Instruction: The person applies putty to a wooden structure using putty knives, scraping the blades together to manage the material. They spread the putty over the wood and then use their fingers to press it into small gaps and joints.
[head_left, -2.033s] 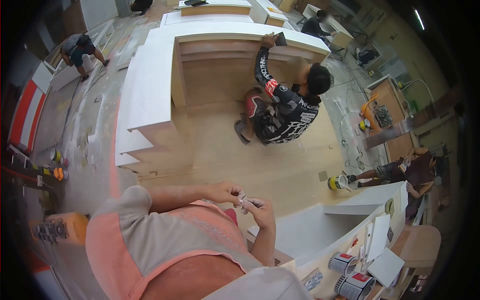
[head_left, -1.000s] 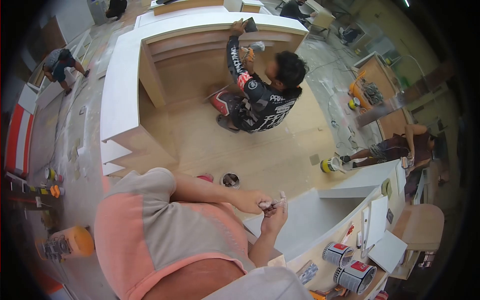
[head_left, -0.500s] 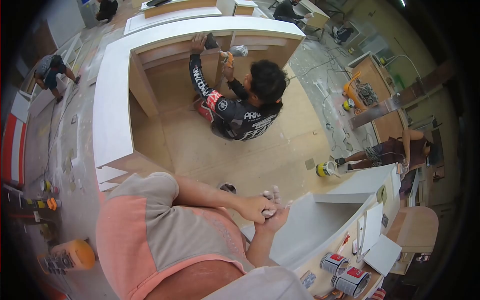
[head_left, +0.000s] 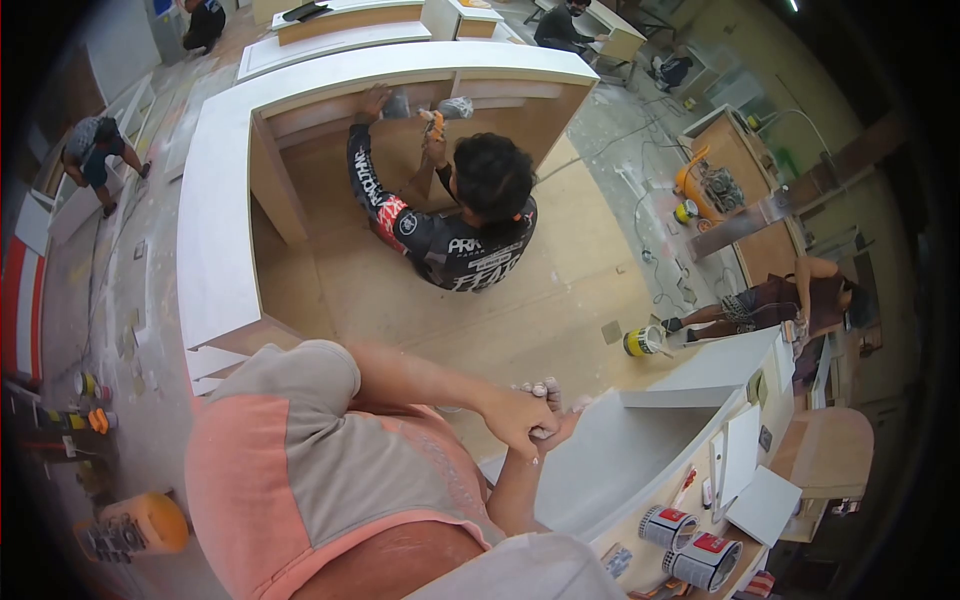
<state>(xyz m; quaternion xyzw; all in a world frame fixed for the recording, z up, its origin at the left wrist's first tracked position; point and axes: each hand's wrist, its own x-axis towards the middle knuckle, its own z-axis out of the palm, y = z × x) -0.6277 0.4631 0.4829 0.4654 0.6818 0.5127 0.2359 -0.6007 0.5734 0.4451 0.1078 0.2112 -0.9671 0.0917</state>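
Note:
My left hand [head_left: 518, 418] reaches in from the left and presses into the palm of my right hand [head_left: 556, 432]. The left fingers are closed, and their whitish tips lie against the right palm. Behind them, the right fingers curl up side by side, coated in white powder or paste. Anything between the two hands is hidden. Below and to the right of the hands is a white open cabinet box [head_left: 590, 460]. A seated co-worker [head_left: 470, 220] in a black printed jersey holds an orange-handled tool [head_left: 433, 125] at a large white-topped counter [head_left: 225, 140].
Open paint cans [head_left: 703, 562] and white panels [head_left: 758, 505] lie on the lower right surface. A yellow can [head_left: 640, 342] stands on the plywood. Orange compressors [head_left: 160, 522] and cables are on the floor. Other people work at left, back and right.
My right fingers, stretched up before, are now curled more around my left hand. The seated co-worker has leaned left and sits more upright. The view has shifted slightly.

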